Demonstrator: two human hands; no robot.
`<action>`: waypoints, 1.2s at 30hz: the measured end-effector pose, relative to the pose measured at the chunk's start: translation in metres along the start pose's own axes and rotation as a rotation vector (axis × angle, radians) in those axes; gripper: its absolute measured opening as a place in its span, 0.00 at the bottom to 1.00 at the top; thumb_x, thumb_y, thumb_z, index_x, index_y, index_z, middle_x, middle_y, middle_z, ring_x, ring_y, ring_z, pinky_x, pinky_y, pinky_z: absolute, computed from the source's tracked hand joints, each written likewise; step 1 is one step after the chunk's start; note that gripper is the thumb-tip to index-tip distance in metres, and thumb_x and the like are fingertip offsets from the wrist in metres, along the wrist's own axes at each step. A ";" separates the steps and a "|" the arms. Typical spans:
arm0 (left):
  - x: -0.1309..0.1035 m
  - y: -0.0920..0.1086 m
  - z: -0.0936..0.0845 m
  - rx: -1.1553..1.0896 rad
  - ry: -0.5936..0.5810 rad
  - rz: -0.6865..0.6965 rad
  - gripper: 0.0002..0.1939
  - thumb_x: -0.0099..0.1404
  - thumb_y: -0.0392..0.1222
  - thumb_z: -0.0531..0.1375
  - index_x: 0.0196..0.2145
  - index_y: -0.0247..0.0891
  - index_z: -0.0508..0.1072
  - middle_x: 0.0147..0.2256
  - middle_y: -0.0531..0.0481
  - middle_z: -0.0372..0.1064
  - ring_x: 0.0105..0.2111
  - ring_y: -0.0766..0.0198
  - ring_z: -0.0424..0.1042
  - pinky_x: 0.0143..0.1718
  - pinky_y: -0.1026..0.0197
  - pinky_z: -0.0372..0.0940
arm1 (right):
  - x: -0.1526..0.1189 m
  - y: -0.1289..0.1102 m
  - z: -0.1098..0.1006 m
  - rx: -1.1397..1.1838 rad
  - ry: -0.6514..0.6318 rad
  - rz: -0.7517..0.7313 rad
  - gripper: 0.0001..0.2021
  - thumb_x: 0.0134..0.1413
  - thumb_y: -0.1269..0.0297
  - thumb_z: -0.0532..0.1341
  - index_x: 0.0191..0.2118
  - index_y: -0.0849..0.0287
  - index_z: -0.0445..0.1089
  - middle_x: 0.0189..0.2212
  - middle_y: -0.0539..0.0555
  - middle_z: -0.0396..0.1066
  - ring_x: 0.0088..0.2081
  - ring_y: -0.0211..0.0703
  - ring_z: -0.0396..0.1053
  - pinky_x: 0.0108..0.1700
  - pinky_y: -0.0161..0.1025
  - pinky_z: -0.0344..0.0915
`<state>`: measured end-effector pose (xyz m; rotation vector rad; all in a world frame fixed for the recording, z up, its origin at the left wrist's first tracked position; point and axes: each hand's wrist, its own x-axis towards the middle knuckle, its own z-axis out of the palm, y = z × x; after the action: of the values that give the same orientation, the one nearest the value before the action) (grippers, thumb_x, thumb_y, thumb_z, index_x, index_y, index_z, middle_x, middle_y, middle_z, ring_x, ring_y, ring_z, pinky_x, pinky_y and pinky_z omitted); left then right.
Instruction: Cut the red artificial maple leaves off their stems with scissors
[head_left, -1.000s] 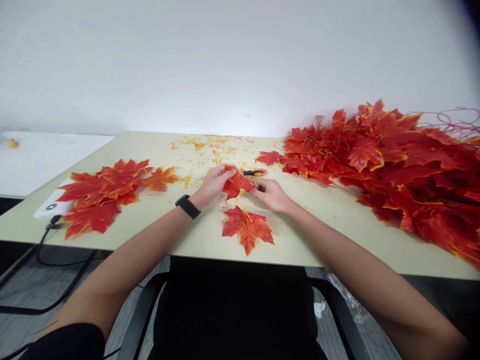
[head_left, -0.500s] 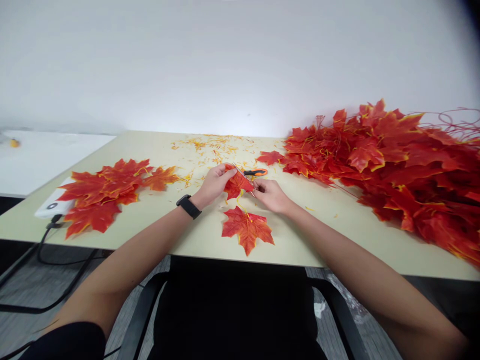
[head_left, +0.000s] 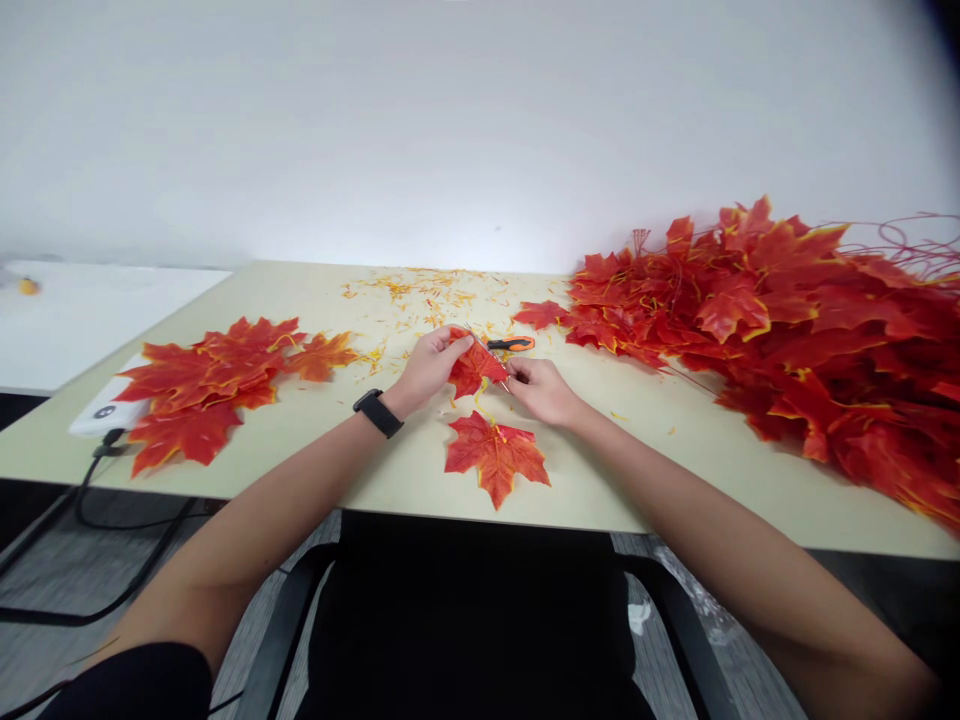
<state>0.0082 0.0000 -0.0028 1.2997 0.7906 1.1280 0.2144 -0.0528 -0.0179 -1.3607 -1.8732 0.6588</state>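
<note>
Over the middle of the table, my left hand [head_left: 435, 368] pinches a red artificial maple leaf [head_left: 470, 371] between thumb and fingers. My right hand [head_left: 545, 388] is closed on thin metal scissors [head_left: 498, 362], whose blades lie along the leaf's right edge. Much of the scissors' handle is hidden by my fingers. Below my hands, flat on the table near its front edge, is another red-orange maple leaf [head_left: 498, 460] with yellow veins and a yellow stem. Just behind the scissors lies a tool with a black and orange handle [head_left: 513, 344].
Yellow and orange trimmings [head_left: 420, 290] are scattered across the back of the table [head_left: 300, 290]. A loose pile of maple leaves [head_left: 217, 370] lies at the left, partly over a white power box [head_left: 107, 410] with a black cable. A large heap of red leaves [head_left: 795, 320] fills the right side.
</note>
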 end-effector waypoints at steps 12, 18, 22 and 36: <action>-0.001 0.002 0.001 -0.010 0.006 -0.023 0.05 0.69 0.39 0.66 0.36 0.36 0.75 0.30 0.51 0.77 0.28 0.67 0.75 0.33 0.63 0.70 | 0.002 0.002 0.000 0.010 -0.017 0.001 0.18 0.60 0.53 0.59 0.24 0.56 0.60 0.22 0.48 0.58 0.28 0.39 0.56 0.32 0.39 0.51; 0.000 0.002 0.000 0.004 0.004 -0.034 0.06 0.70 0.40 0.66 0.35 0.37 0.75 0.29 0.51 0.77 0.27 0.67 0.75 0.30 0.63 0.69 | 0.002 0.001 0.001 0.021 0.035 0.012 0.17 0.59 0.54 0.60 0.23 0.56 0.60 0.22 0.48 0.59 0.28 0.39 0.56 0.33 0.39 0.52; 0.003 -0.003 -0.003 0.048 0.003 0.011 0.09 0.69 0.43 0.67 0.34 0.37 0.74 0.29 0.51 0.76 0.27 0.67 0.74 0.30 0.63 0.68 | 0.007 0.006 -0.008 0.029 0.147 0.037 0.20 0.58 0.49 0.60 0.23 0.55 0.57 0.22 0.48 0.58 0.28 0.39 0.55 0.34 0.40 0.51; 0.005 -0.009 -0.010 0.148 -0.044 0.127 0.12 0.71 0.47 0.66 0.34 0.37 0.74 0.33 0.50 0.76 0.32 0.65 0.73 0.36 0.62 0.67 | 0.009 0.003 -0.031 0.200 0.130 0.087 0.34 0.53 0.26 0.63 0.25 0.55 0.58 0.24 0.47 0.55 0.28 0.38 0.51 0.33 0.41 0.49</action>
<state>0.0022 0.0089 -0.0126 1.5108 0.7794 1.1545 0.2393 -0.0433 0.0008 -1.3273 -1.6083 0.7607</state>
